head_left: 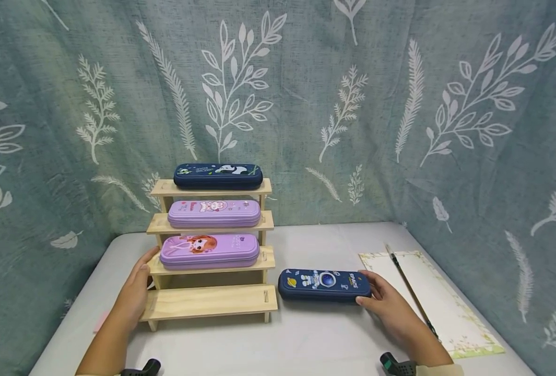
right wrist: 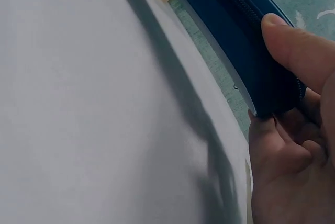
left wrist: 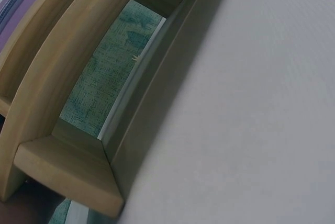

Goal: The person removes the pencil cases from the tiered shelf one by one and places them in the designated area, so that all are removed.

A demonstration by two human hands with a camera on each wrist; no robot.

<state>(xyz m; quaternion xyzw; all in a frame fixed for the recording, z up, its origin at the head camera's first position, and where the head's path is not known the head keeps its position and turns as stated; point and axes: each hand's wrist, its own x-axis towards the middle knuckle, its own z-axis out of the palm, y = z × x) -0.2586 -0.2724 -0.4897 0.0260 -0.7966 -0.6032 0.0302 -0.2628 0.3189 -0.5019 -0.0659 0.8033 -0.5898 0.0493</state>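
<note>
My right hand (head_left: pixel 390 308) pinches the right end of a navy pencil case (head_left: pixel 324 285) with an astronaut and the word SPACE on its lid. In the right wrist view its thumb (right wrist: pixel 296 51) presses near the zip, fingers underneath, with the case raised over the white surface. On the left, my left hand (head_left: pixel 134 292) grips the left side of a stepped wooden rack (head_left: pixel 212 303). Three pencil cases lie on its upper steps: a navy panda one (head_left: pixel 218 176) on top, a lilac one (head_left: pixel 214 213) below, then a purple one (head_left: pixel 209 250) with a red-haired girl. The lowest step is bare.
To the right, a brush (head_left: pixel 411 290) lies across a sheet of paper with a floral border (head_left: pixel 480 352). A patterned green curtain (head_left: pixel 306 104) stands behind the white table (head_left: pixel 315 344) and along its sides. Something pink (head_left: pixel 101 320) shows beside the left forearm.
</note>
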